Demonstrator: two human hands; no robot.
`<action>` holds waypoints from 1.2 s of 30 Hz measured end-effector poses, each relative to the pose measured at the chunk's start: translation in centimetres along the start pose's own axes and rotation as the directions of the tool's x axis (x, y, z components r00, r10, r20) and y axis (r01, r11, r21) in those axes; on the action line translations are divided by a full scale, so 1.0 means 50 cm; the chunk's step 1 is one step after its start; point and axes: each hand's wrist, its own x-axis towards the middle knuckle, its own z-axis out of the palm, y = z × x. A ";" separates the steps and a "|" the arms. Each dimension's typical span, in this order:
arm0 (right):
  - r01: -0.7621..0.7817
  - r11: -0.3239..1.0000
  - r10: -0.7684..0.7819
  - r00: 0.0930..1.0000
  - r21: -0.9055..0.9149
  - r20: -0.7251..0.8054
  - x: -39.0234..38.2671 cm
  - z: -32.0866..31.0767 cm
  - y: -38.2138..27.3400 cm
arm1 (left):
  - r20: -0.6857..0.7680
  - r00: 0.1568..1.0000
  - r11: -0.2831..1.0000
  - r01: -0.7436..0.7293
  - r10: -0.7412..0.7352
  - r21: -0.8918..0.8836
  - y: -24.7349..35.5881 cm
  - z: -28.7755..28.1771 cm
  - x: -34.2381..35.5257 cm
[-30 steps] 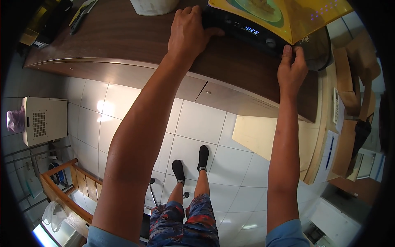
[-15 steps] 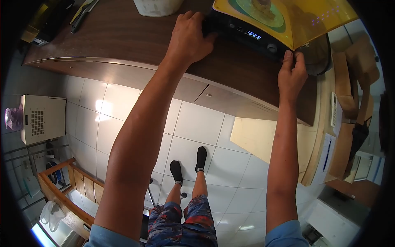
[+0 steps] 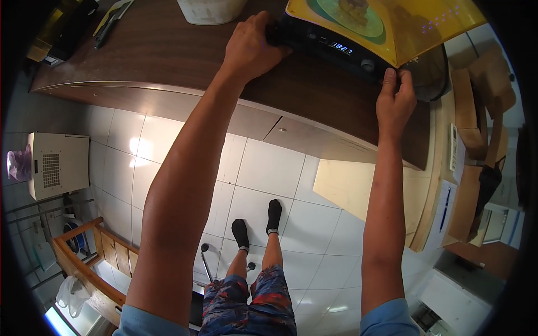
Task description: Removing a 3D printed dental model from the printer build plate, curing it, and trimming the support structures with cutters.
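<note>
Left hand (image 3: 246, 51) and right hand (image 3: 395, 99) at device (image 3: 353, 56) ends; can't tell if closed. Device between, long axis roughly along worktop (image 3: 162, 56) front edge.

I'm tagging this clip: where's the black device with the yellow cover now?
In the head view, the black device sits top, right of centre, on the brown counter, between the left hand and right hand.

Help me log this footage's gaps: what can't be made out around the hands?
Head view throughout:
Left hand, most fingertips: hidden behind its knuckles.
Black appliance, rear: cut off by the top edge.
Yellow cover, upper part: cut off likewise.
White tub, rim: cut off likewise.
</note>
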 end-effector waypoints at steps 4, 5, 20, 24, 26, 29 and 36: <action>0.005 1.000 -0.005 1.000 -0.008 -0.002 0.000 -0.001 -0.003 | -0.003 1.000 0.997 -0.021 0.021 0.080 -0.002 0.010 -0.002; -0.007 1.000 0.007 1.000 -0.012 0.004 -0.001 -0.001 -0.003 | -0.014 0.999 0.991 -0.050 0.052 0.122 -0.002 0.011 -0.004; 0.003 1.000 -0.003 1.000 0.015 0.012 -0.002 -0.001 -0.002 | 0.078 0.994 0.991 0.062 -0.072 0.117 -0.016 0.021 0.021; 0.000 1.000 0.000 1.000 0.016 0.008 0.000 -0.001 -0.005 | 0.134 0.985 0.989 0.096 -0.112 0.116 -0.019 0.012 0.030; -0.010 0.999 0.010 1.000 0.036 0.011 0.001 0.000 -0.006 | 0.145 0.983 0.993 0.102 -0.111 0.065 -0.027 0.013 0.035; -0.002 0.999 0.002 1.000 0.040 0.001 -0.001 0.003 -0.005 | 0.166 0.978 0.992 0.116 -0.123 0.055 -0.029 0.014 0.037; -0.003 1.000 0.003 1.000 0.031 -0.001 -0.001 0.002 -0.003 | 0.153 0.981 0.993 0.113 -0.118 0.041 -0.027 0.013 0.033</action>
